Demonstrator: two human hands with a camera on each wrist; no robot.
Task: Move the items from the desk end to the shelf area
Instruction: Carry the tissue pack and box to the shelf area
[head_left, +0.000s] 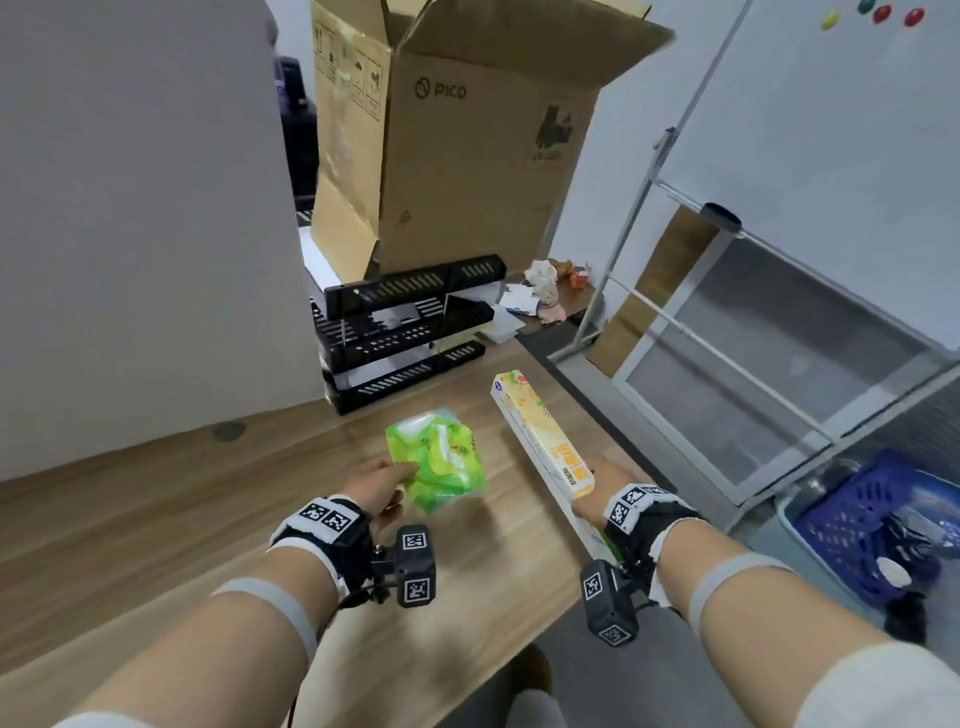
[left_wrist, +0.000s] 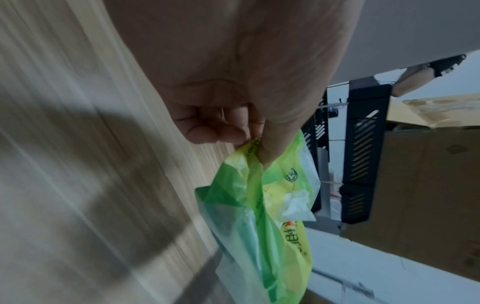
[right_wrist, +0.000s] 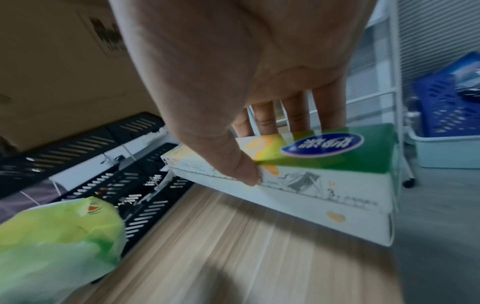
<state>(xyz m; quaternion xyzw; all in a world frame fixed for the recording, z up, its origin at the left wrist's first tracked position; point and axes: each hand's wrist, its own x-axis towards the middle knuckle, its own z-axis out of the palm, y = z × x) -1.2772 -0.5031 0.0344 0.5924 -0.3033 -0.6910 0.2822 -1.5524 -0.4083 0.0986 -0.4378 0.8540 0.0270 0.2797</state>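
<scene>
My left hand (head_left: 382, 486) pinches the top edge of a crumpled green plastic bag (head_left: 439, 460) between thumb and curled fingers and holds it above the wooden desk (head_left: 156, 519). The left wrist view has the bag (left_wrist: 262, 205) hanging from that pinch. My right hand (head_left: 602, 486) grips a long yellow, white and green box (head_left: 540, 431) near its near end, thumb on one side and fingers on the other; the box (right_wrist: 324, 174) points toward the black slotted shelf rack (head_left: 405, 332) at the desk's far end.
A large open cardboard box (head_left: 457, 156) stands behind the rack, with a grey partition (head_left: 130, 208) to the left. To the right of the desk are a whiteboard frame (head_left: 727, 234) and a blue basket (head_left: 862, 519) on the floor. Clutter (head_left: 545, 296) lies beyond the rack.
</scene>
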